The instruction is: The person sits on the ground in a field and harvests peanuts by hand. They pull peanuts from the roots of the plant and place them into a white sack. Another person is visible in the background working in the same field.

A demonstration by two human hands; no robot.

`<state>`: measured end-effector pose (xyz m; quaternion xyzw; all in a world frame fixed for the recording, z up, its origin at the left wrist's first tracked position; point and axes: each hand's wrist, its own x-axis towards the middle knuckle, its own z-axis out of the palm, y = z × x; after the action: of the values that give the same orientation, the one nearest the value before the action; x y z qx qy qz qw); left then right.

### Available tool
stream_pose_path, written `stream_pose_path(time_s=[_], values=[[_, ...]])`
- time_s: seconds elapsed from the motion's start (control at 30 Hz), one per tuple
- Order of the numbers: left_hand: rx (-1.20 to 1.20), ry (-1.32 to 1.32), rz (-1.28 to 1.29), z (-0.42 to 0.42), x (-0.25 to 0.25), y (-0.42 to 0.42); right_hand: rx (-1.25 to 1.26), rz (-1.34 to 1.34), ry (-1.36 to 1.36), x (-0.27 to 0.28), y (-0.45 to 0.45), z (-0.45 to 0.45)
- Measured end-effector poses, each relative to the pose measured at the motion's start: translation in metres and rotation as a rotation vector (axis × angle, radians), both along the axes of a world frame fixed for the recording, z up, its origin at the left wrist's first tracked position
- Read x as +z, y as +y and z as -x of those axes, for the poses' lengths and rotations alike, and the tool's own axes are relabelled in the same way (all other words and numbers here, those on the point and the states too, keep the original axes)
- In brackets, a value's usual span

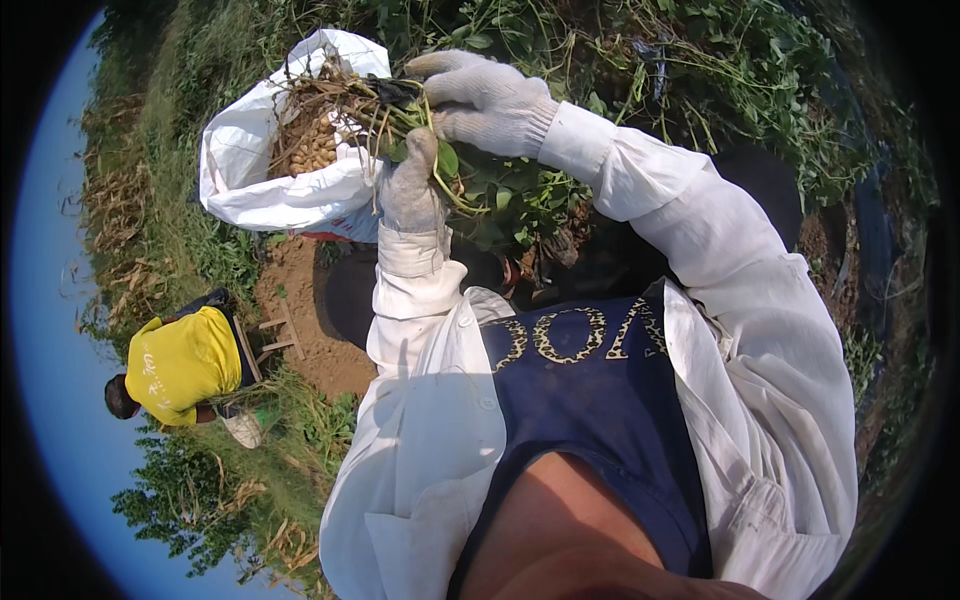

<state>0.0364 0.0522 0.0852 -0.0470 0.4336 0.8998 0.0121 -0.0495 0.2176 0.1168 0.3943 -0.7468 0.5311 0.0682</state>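
Observation:
Both my hands wear pale knitted gloves. My left hand (415, 184) is beside the rim of a white woven sack (262, 199), its thumb pressed on the green stems of a peanut plant (409, 116). From the right, my right hand (487, 101) curves its fingers and thumb round the same stems; some fingertips are hidden. The brown roots of the plant hang over the sack's open mouth. Inside the sack lie several unshelled peanuts (315, 146). A dark scrap (396, 90) is caught among the stems.
Leafy green plants (517, 199) spread below and beyond my hands. Bare soil (300, 270) lies at the left, with a wooden frame (283, 334) on it. Near it, a person in a yellow shirt (184, 367) is bent over. Dry stalks (112, 180) stand at the far left.

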Motion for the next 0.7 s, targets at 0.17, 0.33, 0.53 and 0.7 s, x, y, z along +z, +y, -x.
stream_pose_path(time_s=[0.17,0.33,0.53,0.7], values=[[0.048,0.104,-0.135,0.004,0.006,0.018,-0.153,-0.038,0.215,0.013,0.007,0.002],[0.24,-0.006,0.01,0.009,-0.001,0.012,-0.183,-0.061,0.202,0.015,0.015,0.007],[0.305,-0.098,-0.054,0.013,0.018,0.012,0.021,-0.127,-0.715,0.028,0.026,0.0],[0.283,-0.052,-0.028,0.01,0.019,0.015,-0.311,-0.106,-0.613,0.035,0.046,0.029]])
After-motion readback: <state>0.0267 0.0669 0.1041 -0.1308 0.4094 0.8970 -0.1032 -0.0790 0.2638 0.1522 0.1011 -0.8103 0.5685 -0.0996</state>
